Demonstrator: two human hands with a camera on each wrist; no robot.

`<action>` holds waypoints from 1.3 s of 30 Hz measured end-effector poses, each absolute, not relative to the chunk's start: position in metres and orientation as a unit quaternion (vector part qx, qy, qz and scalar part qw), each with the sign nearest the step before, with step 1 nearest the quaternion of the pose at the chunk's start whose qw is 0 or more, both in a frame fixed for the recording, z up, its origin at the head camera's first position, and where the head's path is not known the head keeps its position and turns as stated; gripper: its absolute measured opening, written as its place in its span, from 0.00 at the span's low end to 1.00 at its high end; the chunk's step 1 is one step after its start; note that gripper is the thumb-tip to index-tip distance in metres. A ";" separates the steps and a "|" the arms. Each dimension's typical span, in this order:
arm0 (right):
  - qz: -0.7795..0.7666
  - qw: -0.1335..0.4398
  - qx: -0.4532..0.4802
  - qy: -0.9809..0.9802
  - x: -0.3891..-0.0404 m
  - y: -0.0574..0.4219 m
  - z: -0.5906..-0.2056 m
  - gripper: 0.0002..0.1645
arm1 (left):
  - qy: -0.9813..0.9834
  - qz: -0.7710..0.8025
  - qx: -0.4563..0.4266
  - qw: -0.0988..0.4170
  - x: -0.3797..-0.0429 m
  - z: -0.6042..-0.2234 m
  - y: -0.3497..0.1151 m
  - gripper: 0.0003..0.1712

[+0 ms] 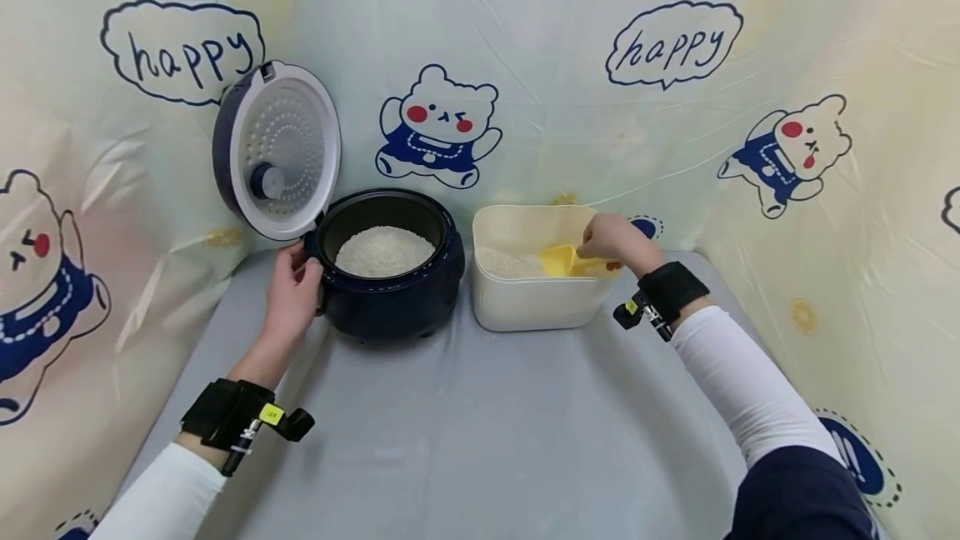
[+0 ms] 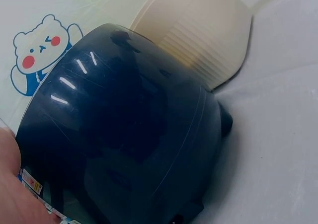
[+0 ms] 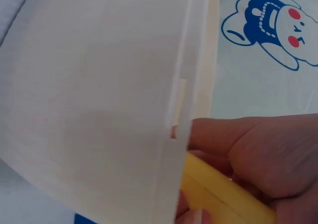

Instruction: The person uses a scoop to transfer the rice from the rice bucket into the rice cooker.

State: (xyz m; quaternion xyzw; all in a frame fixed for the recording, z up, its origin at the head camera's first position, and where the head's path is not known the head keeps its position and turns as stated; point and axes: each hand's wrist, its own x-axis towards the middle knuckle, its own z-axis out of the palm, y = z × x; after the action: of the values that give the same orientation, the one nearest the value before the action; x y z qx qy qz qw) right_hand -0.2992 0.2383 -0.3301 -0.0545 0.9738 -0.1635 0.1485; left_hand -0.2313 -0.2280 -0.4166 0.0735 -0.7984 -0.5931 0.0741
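Note:
A dark blue rice cooker [image 1: 393, 298] stands with its lid [image 1: 288, 148] raised and tilted to the left; white rice [image 1: 385, 252] fills part of its pot. At the cooker's left side, my left hand [image 1: 294, 290] grips the edge below the lid hinge, thumb toward me. My right hand [image 1: 618, 242] holds a yellow scoop [image 1: 558, 260] by its handle, inside a cream plastic bin [image 1: 540, 307]. The scoop's bowl lies down at the rice [image 1: 508, 263] in the bin. In the right wrist view, fingers wrap the yellow handle [image 3: 218, 191] behind the bin's wall.
Both vessels stand side by side at the back of a grey-covered table [image 1: 480, 432]. A printed cloth backdrop [image 1: 555, 65] rises right behind them and along both sides. The raised lid stands close in front of the backdrop.

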 end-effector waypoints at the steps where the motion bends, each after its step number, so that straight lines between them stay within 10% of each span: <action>1: -0.170 0.150 -0.054 0.972 -0.300 0.238 -0.332 0.14 | -0.799 -0.593 0.073 0.074 -0.231 -0.417 -0.228 0.35; 39: -0.344 0.229 -0.048 0.909 -0.315 0.237 -0.358 0.20 | -0.803 -0.586 0.080 0.074 -0.230 -0.417 -0.229 0.35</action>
State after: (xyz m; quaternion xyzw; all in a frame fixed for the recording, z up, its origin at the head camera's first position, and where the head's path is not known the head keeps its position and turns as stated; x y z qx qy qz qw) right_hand -0.3154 0.2374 -0.3583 -0.0478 0.9094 -0.3441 0.2289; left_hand -0.2298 -0.2286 -0.4165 0.0798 -0.8031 -0.5858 0.0741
